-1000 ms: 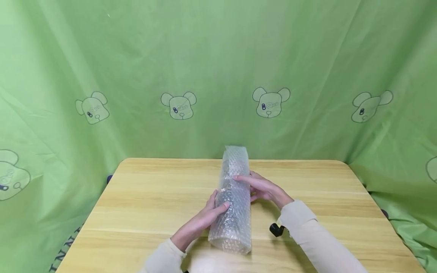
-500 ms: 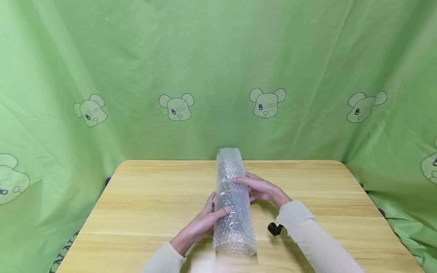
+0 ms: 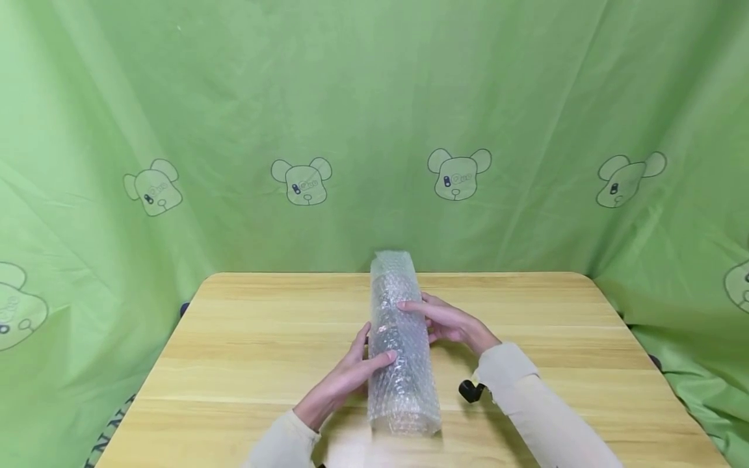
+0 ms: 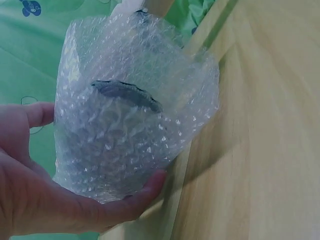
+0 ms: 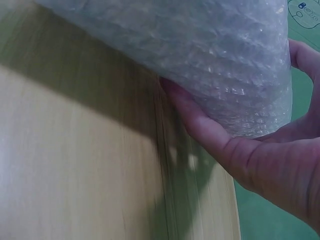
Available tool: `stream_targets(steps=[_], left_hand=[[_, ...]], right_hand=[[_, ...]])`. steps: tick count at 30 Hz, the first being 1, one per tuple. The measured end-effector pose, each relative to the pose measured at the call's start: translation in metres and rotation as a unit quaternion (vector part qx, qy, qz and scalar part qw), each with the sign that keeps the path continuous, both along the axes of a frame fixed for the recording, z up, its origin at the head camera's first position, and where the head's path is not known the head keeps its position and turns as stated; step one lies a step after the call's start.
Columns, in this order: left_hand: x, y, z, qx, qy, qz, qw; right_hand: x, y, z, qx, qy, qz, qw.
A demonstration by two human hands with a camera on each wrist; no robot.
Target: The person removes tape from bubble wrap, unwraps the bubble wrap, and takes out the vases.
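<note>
A long roll of clear bubble wrap (image 3: 405, 383) lies lengthwise at the middle of the wooden table, its far end overlapping the back edge in the head view. My left hand (image 3: 350, 372) grips its left side, thumb over the top and fingers down the side. Farther up, my right hand (image 3: 449, 320) holds the right side, thumb also on top. Through the wrap (image 4: 110, 145) in the left wrist view shows the dark curved edge (image 4: 127, 94) of something inside, otherwise hidden. In the right wrist view, a finger and thumb of the right hand (image 5: 270, 155) curve round the wrap (image 5: 225, 65).
The table (image 3: 251, 338) has a light wood grain and rounded back corners. A green curtain (image 3: 363, 84) printed with bear heads hangs behind it and along both sides. A small black device (image 3: 471, 391) sits beneath the right sleeve (image 3: 538, 396).
Between the first frame and the second, the roll turned slightly, its near end going right and its far end left. Both hands kept their hold, and little differs since then.
</note>
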State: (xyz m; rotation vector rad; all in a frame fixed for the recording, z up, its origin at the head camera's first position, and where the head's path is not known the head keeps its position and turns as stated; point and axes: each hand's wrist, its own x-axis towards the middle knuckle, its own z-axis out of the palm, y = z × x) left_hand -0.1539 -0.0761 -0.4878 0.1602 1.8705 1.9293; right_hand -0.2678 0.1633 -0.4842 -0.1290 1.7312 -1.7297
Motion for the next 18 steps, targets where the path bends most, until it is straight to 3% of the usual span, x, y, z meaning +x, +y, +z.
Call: stream_targets(steps=[5,10,14,18], left_hand=[[-0.002,0.003,-0.002,0.01,-0.003,0.003,0.9999],[-0.003,0.004,-0.004,0.019,-0.009,0.004,0.9998],[-0.004,0.004,-0.004,0.029,-0.009,0.002,0.9995],[-0.007,0.001,-0.005,0.036,-0.008,0.001,0.9993]], right_hand=[[0.003,0.004,0.002,0.011,0.011,-0.003,1.0],[0.01,0.009,0.017,0.067,0.056,-0.021,0.996],[0.018,0.013,0.037,0.135,0.13,-0.026,0.982],[0.024,0.014,0.058,0.188,0.218,-0.025,0.958]])
